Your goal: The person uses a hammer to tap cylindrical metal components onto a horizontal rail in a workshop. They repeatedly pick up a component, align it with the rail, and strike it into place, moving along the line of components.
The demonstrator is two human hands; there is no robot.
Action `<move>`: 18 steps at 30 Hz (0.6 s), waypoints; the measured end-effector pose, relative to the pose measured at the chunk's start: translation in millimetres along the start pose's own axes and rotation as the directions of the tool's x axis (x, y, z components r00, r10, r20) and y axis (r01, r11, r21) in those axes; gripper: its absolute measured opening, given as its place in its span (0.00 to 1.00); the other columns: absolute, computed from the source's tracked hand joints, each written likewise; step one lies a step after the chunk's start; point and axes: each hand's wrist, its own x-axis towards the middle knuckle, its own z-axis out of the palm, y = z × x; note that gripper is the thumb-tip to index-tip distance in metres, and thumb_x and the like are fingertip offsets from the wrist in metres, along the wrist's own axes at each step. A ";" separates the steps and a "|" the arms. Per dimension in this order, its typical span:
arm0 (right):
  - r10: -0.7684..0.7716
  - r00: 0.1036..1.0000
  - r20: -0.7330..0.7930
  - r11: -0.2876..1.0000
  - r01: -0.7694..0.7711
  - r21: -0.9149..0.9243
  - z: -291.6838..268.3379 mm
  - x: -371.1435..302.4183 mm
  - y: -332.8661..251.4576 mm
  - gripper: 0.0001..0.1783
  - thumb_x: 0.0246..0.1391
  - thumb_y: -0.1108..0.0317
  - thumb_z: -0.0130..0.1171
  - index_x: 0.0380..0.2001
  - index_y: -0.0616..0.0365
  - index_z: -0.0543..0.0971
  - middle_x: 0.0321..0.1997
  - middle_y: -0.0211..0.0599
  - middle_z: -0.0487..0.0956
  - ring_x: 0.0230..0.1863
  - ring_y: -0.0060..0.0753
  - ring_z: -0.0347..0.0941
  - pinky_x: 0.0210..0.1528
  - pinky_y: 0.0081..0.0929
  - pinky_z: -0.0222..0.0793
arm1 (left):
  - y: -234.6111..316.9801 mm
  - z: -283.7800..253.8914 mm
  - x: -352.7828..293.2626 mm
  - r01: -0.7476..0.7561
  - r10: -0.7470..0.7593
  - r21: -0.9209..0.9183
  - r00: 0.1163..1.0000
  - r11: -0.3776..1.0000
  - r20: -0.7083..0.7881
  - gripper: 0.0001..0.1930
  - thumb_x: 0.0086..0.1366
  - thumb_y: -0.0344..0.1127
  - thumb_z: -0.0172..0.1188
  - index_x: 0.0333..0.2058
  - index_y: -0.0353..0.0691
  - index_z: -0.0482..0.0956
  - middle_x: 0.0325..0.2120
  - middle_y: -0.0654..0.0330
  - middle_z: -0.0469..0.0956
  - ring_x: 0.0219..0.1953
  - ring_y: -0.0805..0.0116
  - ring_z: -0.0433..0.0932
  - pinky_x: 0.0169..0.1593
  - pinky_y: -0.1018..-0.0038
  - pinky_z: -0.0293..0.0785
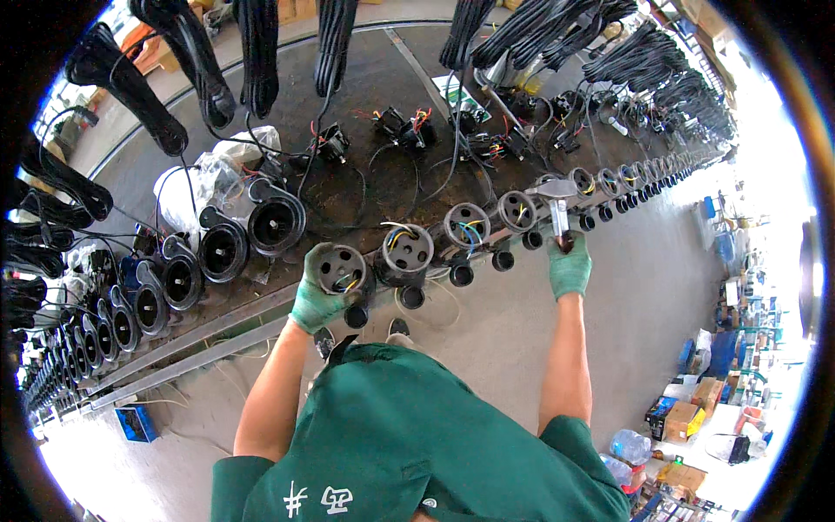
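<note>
In a green glove, my left hand (315,296) is closed around the side of a round grey housing (341,261) at the bench edge. Holes and a few coloured wires show in that housing's face. My right hand (570,265), also gloved, grips the dark handle of a silver hammer-shaped tool (559,213). The tool's head lies over the row of housings, beside a housing with yellow wires (517,210). Between my hands stand another housing with white and yellow wires (408,249) and one with blue wires (467,225). The tool's exact kind is unclear.
Black spiral-shaped pump casings (277,219) line the bench to the left. Coiled black cables (335,43) hang above the dark bench (383,187), where wired motor parts (406,129) lie. Clear plastic bags (204,187) sit at left. Boxes (681,419) stand at far right.
</note>
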 end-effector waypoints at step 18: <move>-0.355 0.361 0.862 0.900 -0.118 0.420 30.4 -74.6 -76.6 0.17 0.64 0.68 0.57 0.54 0.60 0.81 0.48 0.41 0.85 0.47 0.30 0.80 0.52 0.30 0.75 | -44.8 -1.4 -22.6 -0.005 0.051 0.211 0.976 0.977 -0.210 0.69 0.39 0.37 0.87 0.74 0.44 0.45 0.64 0.56 0.67 0.65 0.62 0.68 0.68 0.64 0.70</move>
